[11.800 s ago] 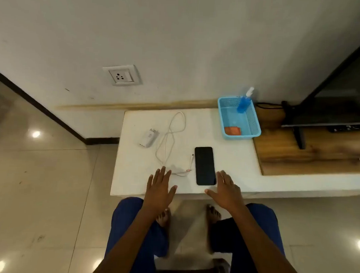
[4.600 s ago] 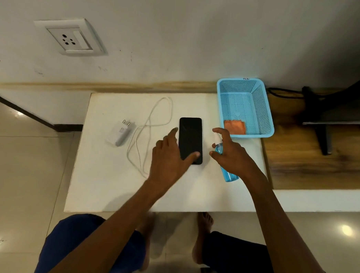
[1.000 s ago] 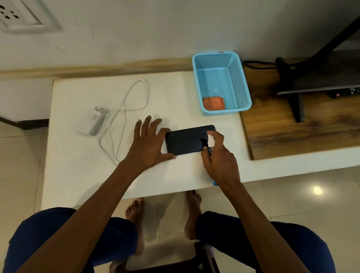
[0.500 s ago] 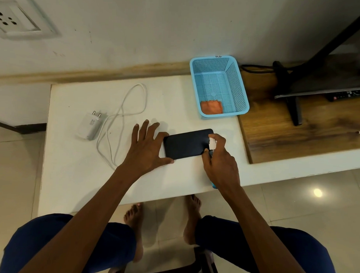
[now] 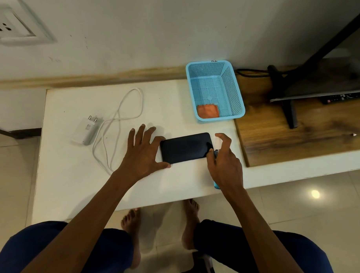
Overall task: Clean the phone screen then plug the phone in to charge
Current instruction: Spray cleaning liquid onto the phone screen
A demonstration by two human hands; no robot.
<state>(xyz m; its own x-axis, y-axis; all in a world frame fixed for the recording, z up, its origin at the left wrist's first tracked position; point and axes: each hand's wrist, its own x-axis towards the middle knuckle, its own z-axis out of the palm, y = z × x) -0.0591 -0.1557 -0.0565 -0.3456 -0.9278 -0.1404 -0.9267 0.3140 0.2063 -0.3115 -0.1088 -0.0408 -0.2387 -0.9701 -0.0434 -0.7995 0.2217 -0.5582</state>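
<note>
Left hand (image 5: 142,153): fingers (image 5: 134,137) spread flat, steadying the black rectangular phone (image 5: 186,147) lying crosswise on the white bench (image 5: 71,173). Right hand (image 5: 225,164): fingers wrapped round a blue plastic spray bottle (image 5: 215,185) at the phone's right end. White charger adapter (image 5: 86,131) and cable (image 5: 122,114) lie left; blue mesh basket (image 5: 232,87) with orange cloth (image 5: 208,111) sits behind.

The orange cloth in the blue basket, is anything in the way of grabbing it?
Nothing visible covers the orange cloth; it lies alone in the open-topped blue basket. But the right hand is closed around the spray bottle, and the left hand steadies the phone.
</note>
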